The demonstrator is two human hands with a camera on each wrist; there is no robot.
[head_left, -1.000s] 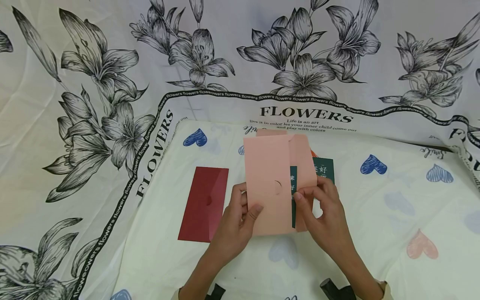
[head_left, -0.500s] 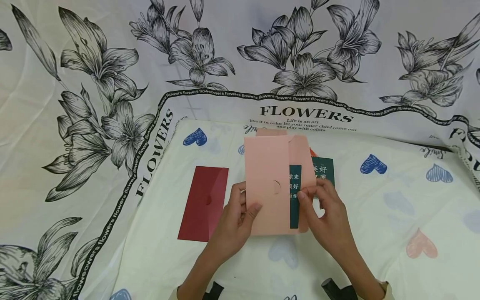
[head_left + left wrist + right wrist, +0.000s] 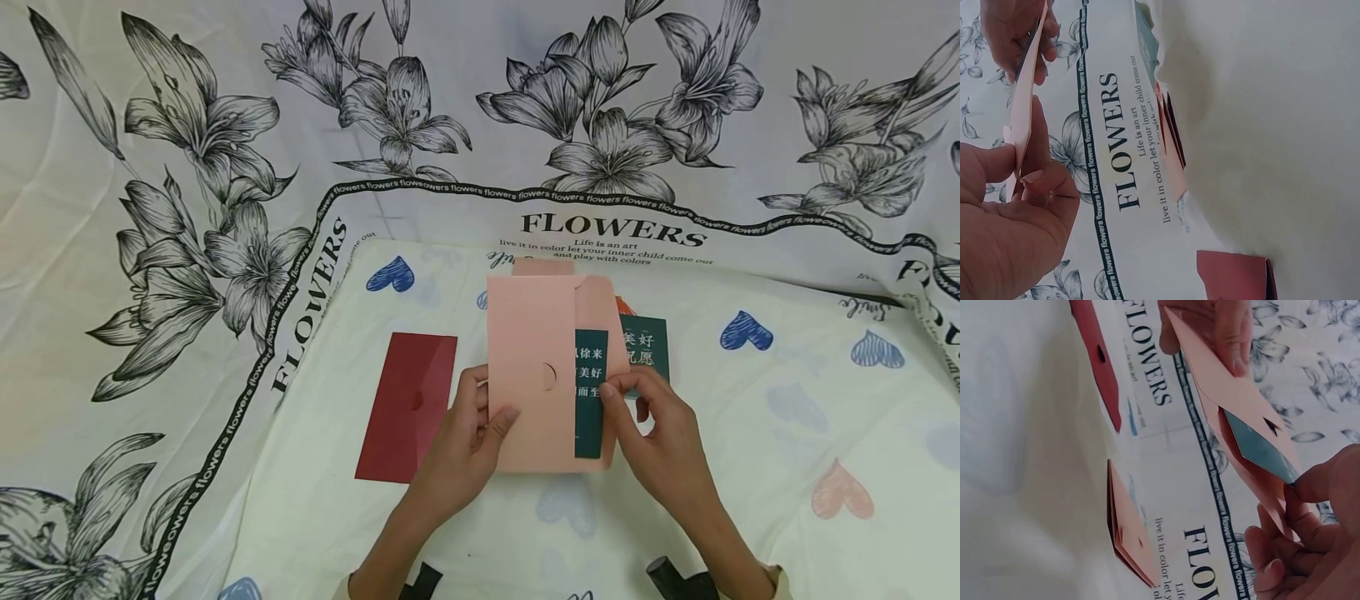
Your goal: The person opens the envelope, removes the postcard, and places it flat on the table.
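Note:
A pink paper envelope (image 3: 531,333) is held up over the cloth, its slit side toward the head camera. My left hand (image 3: 468,437) grips its left edge, thumb in front and fingers behind. From the envelope's right-hand opening a dark green card (image 3: 589,425) with white characters sticks partly out; the rest of it is hidden inside. Thumb and index finger of my right hand (image 3: 660,429) pinch the card's outer edge. In the right wrist view the card (image 3: 1259,447) slants out between the envelope's layers, beside the open flap.
A dark red envelope (image 3: 408,408) lies flat at the left. Behind the held envelope are another green card (image 3: 648,342), an orange-red corner (image 3: 624,306) and a pink envelope's top (image 3: 543,266), partly hidden. A white cloth (image 3: 750,417) with printed hearts covers the work surface.
The green card has slid rightward, out of the envelope, so a wider strip with more characters shows. My right hand has shifted slightly right with it; the left hand keeps its grip.

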